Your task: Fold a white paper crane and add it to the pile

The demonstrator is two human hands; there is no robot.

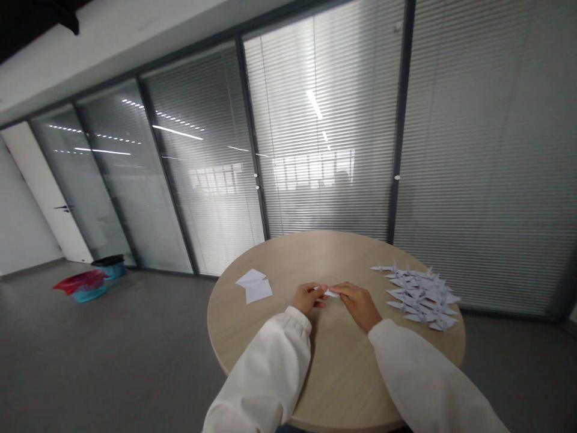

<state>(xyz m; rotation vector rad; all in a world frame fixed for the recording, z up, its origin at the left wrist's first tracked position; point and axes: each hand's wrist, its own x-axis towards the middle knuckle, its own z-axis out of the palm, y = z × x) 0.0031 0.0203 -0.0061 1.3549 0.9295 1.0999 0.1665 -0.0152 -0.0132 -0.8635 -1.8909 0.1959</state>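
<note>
Over the middle of the round table, a small folded piece of white paper (331, 294) lies between my two hands. My left hand (310, 297) pinches its left end, thumb and fingers closed. From the other side my right hand (358, 302) holds the right end, its fingers bent over the paper. Most of the paper is covered by my fingers, so its exact shape cannot be made out. To the right sits a group of folded paper cranes (421, 294), white and set close together. Off to the left lie a few flat sheets of white paper (258, 287).
The light wooden round table (342, 385) stands before a glass partition with blinds (324, 150). On the grey floor at the left are a blue bin with a red bag (88, 288) and another with a black bag (112, 267). A white door (47, 192) is farther back.
</note>
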